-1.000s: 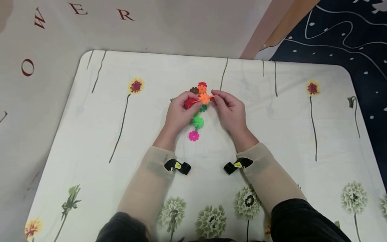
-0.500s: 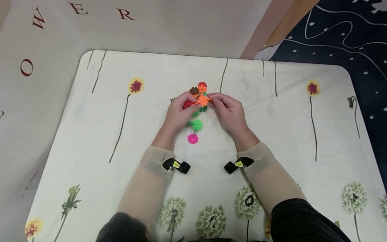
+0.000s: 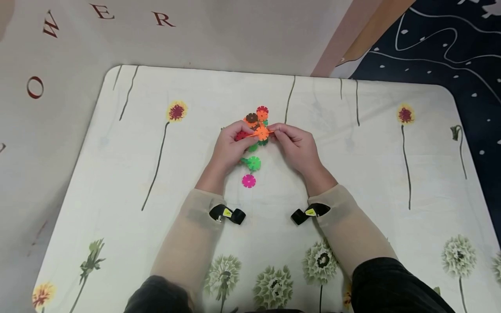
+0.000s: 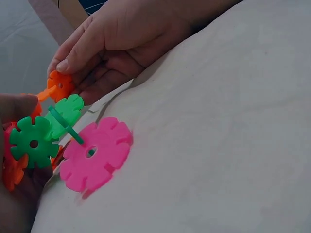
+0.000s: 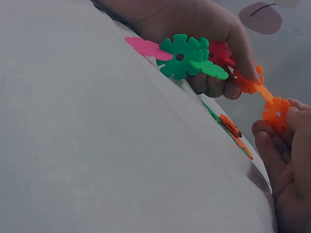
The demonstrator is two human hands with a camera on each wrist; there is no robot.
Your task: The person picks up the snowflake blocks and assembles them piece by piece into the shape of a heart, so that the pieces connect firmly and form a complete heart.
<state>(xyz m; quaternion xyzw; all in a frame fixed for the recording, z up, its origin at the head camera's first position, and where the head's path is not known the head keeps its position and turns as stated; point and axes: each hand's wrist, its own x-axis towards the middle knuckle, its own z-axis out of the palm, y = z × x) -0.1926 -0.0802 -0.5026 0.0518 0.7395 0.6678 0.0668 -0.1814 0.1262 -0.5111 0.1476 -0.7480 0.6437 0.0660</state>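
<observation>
Notched plastic snowflake discs are joined in a chain between the two hands. My left hand (image 3: pixel 231 145) grips its red and orange discs. Below that hand hang a green disc (image 3: pixel 254 163) and a pink disc (image 4: pixel 107 145); the left wrist view also has a darker green disc (image 4: pixel 24 145) there. An orange disc (image 3: pixel 261 132) bridges the gap between the hands. At its far side, my right hand (image 3: pixel 297 145) pinches another orange disc (image 5: pixel 275 114) between thumb and fingers. The left fingers hide part of the chain.
Behind the hands, more discs lie on the flower-printed tablecloth (image 3: pixel 352 165), among them a brown disc (image 3: pixel 252 118) and an orange disc (image 3: pixel 262 114). A lettered wall (image 3: pixel 235 39) borders the table's far edge.
Both hands have come slightly nearer the body with the joined discs. The right hand has shifted a little left, and the hanging green and pink discs sit lower in the head view.
</observation>
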